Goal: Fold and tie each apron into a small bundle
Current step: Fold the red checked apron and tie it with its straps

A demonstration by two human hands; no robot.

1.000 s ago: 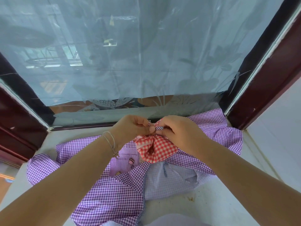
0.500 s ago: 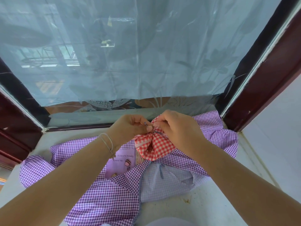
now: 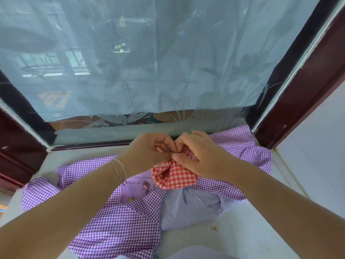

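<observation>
— Both hands have drawn closer together since a second ago, and the right hand (image 3: pixel 202 157) now covers more of the gathered neck of the red apron bundle (image 3: pixel 173 175). What do you count?

— Two hands, one red-checked bundle, and purple gingham aprons (image 3: pixel 119 221) spread beneath it on the pale worktop (image 3: pixel 242 238); I cannot tell how many purple ones, since the cloth overlaps. A paler lilac piece (image 3: pixel 188 210) lies among them.

— Any writing?

— A lilac printed panel (image 3: pixel 138 187) under the left wrist carries small pictures and a line of print, too small to read.

— And the fingers?

— The left hand (image 3: pixel 147 152) has its fingers curled, pinching a striped dark-and-white tie end (image 3: pixel 168 149) at the top of the bundle. The right hand's fingers are curled too, thumb pressed against the gathered red cloth, gripping it. Fingertips of both hands meet at that knot.

— Where does the bundle sit?

— Held between the hands, its puffed lower part over the purple cloth, near the window (image 3: pixel 149 62). A thin bracelet (image 3: pixel 119 170) circles the left wrist.
</observation>
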